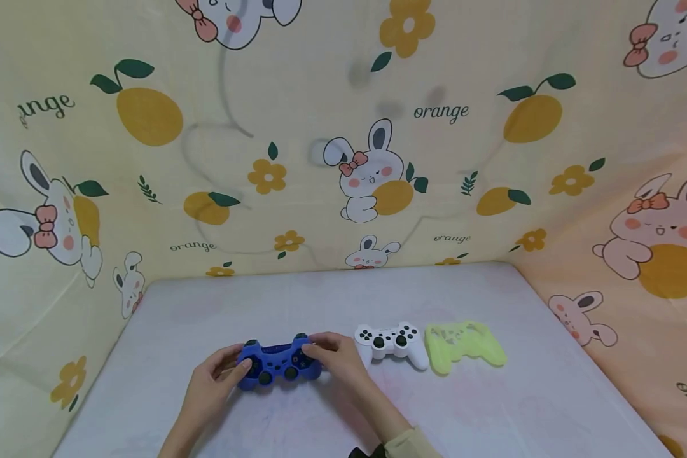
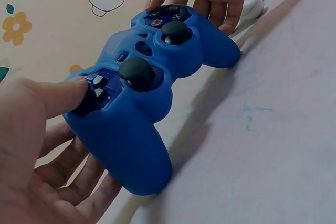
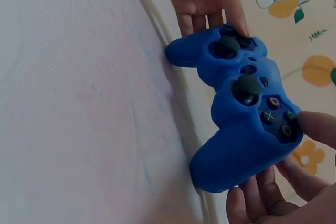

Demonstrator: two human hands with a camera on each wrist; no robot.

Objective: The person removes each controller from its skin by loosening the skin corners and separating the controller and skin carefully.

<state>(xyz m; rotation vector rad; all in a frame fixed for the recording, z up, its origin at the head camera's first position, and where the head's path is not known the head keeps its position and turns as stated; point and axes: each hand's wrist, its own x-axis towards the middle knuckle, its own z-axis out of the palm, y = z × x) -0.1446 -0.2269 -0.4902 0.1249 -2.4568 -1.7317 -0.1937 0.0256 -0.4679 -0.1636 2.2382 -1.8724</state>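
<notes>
A game controller (image 1: 277,361) in a blue silicone sleeve (image 2: 118,145) is held between both hands, just over the table. My left hand (image 1: 212,381) grips its left end, thumb on the direction buttons (image 2: 100,86) and fingers beneath. At the other end my right hand (image 1: 343,362) pinches it, thumb by the symbol buttons (image 3: 278,116) and fingers under the body. The two dark thumbsticks (image 3: 245,88) face up and toward the wrist cameras. Right of the right hand lies a white game controller (image 1: 390,343) with black sticks, its left grip partly hidden by that hand.
Beside the white controller lies a yellow-green silicone controller sleeve (image 1: 464,345), flat on the table. The white table cover (image 1: 481,413) shows faint stains. Printed cloth walls (image 1: 298,127) with rabbits and oranges rise at the back and both sides.
</notes>
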